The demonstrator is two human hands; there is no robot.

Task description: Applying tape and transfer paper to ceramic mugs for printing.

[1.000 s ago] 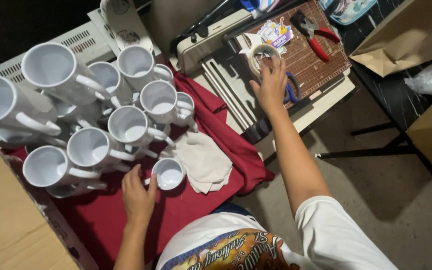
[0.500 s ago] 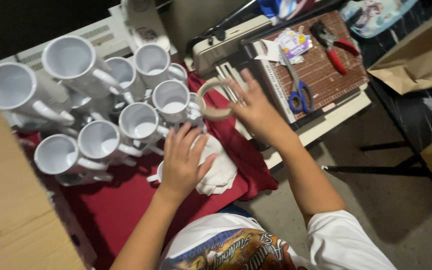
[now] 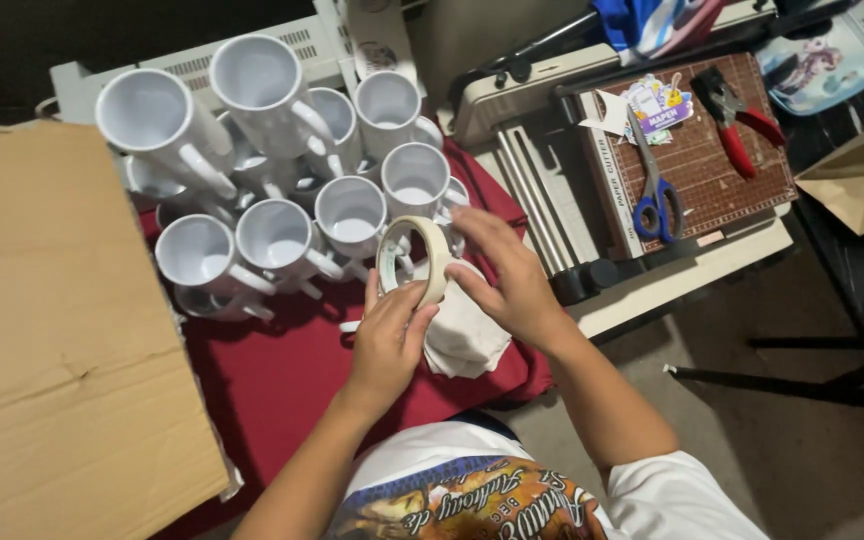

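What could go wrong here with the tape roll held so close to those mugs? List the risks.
1. Both hands, left hand and right hand, hold the roll of masking tape right beside the stacked white mugs; a sharp tug might knock the tilted, piled ones over.
2. The white cloth lies loose under the hands on the red cloth; tape might catch on it.
3. The cardboard sheet crowds the left side, leaving little elbow room.
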